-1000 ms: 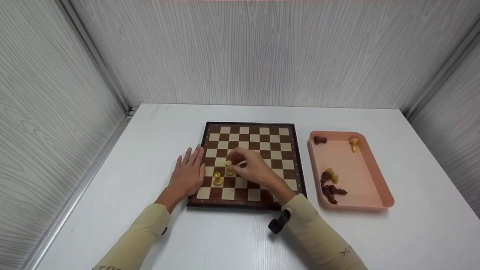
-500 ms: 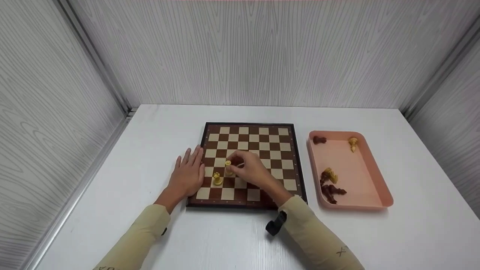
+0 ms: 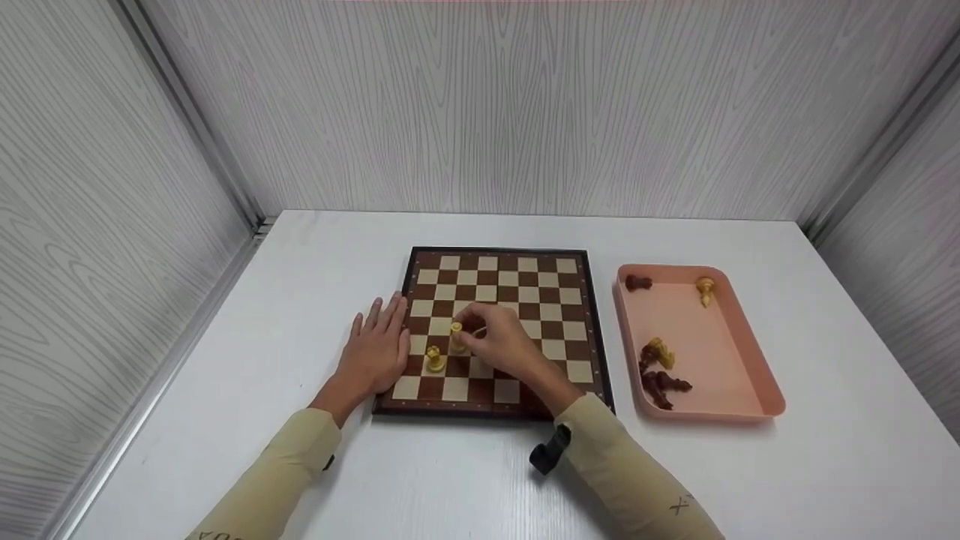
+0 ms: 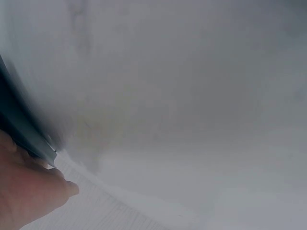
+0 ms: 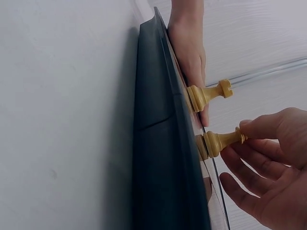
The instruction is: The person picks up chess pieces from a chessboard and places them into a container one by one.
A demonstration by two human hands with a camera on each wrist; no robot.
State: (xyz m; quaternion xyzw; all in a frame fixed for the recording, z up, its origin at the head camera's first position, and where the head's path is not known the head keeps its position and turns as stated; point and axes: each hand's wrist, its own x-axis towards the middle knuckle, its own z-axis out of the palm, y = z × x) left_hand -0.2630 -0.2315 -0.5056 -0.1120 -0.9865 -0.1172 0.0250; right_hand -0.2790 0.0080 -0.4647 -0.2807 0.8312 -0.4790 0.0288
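On the chessboard [image 3: 528, 271], my right hand [image 3: 504, 346] pinches a yellow chess piece [image 3: 457, 343] by its upper part. In the right wrist view the thumb lies over the top of this chess piece [image 5: 220, 142], so its exact kind is hidden. It is upright at the board surface; whether it is lifted slightly I cannot tell. Just left of it and nearer me stands a yellow rook [image 3: 435, 360], whose notched top shows in the right wrist view. My left hand [image 3: 372, 351] lies flat with straight fingers along the board's left edge.
To the right of the board is a pink tray [image 3: 750, 352]. Brown chess pieces [image 3: 663, 384] lie in its near left part beside a yellow piece [image 3: 660, 351], with another yellow piece [image 3: 705, 291] and a brown piece [image 3: 638, 282] toward the back. Pale panels wall the white table.
My right hand has shifted slightly left and nearer me, and its thumb now overlaps the yellow chess piece. The left hand, rook and tray pieces look the same.
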